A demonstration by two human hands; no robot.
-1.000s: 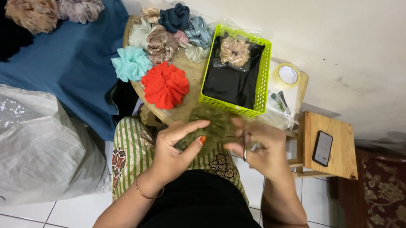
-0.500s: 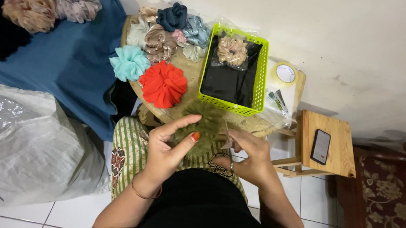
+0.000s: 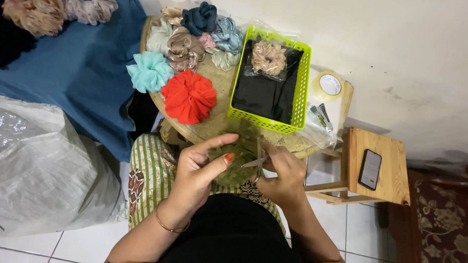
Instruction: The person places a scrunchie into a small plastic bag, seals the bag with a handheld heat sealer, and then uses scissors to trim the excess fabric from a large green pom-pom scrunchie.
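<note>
Head view shows an olive green scrunchie (image 3: pixel 236 165) over the lap, pinched by the left hand (image 3: pixel 199 169); the right hand (image 3: pixel 282 174) grips small scissors (image 3: pixel 257 157) touching it, below the green basket (image 3: pixel 300 87) and red scrunchie (image 3: pixel 189 96)

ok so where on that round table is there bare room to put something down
Bare wood shows between the red scrunchie and the green basket, running toward the near rim of the round table. The far side is crowded with piled scrunchies. The wooden stool has room around the phone.

A red scrunchie (image 3: pixel 189 96) lies beside a lime basket (image 3: pixel 299 92); a phone (image 3: pixel 370 169) rests on a wooden stool (image 3: pixel 394 152).
</note>
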